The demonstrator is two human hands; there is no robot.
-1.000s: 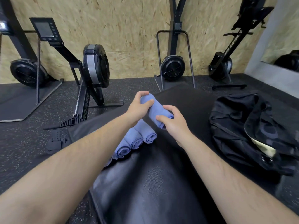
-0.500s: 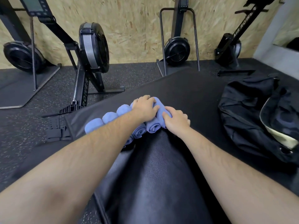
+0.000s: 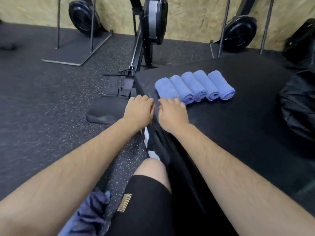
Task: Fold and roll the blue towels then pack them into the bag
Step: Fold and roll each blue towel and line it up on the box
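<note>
Several rolled blue towels [image 3: 194, 86] lie side by side in a row on the black padded platform [image 3: 238, 126]. My left hand [image 3: 139, 109] and my right hand [image 3: 172, 112] are close together at the platform's left edge, just in front of the row. Both hold nothing, and their fingers are loosely bent. My right fingertips are near the front end of the leftmost roll. The black bag [image 3: 298, 106] lies on the platform at the far right, partly out of frame. A loose, crumpled blue towel [image 3: 88, 213] lies by my thigh at the bottom left.
A rowing machine [image 3: 151, 23] stands on the speckled rubber floor beyond the platform, its footrest [image 3: 119, 86] close to the platform's corner. A black pad [image 3: 105, 111] lies on the floor left of my left hand. More machines line the wooden wall.
Both hands let go of the roll they held; it now lies at the right end of the row. The hands drew back to the platform's left edge, and the view swung left and down.
</note>
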